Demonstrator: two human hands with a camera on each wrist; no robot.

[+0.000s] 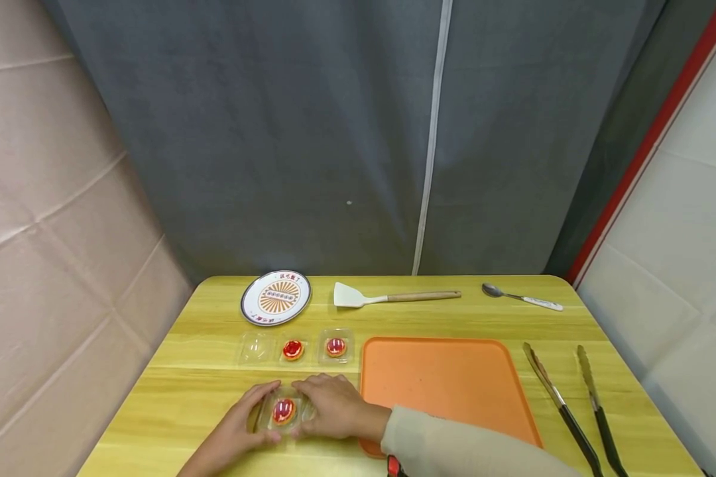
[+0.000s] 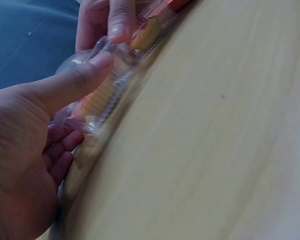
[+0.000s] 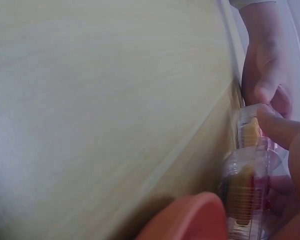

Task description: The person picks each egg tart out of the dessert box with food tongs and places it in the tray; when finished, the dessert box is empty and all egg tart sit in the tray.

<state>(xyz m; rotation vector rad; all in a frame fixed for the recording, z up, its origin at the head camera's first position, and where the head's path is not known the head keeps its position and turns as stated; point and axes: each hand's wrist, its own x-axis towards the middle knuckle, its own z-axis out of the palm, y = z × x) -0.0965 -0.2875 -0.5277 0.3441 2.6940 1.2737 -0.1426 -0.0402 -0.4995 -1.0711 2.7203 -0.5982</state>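
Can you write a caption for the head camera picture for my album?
Left hand and right hand hold a clear box with a red-topped tart beside an orange tray.

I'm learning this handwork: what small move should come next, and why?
Probably ease open the clear plastic clamshell: the left hand and right hand both hold it, it looks closed over its red-topped tart, and an open clamshell lies just beyond.
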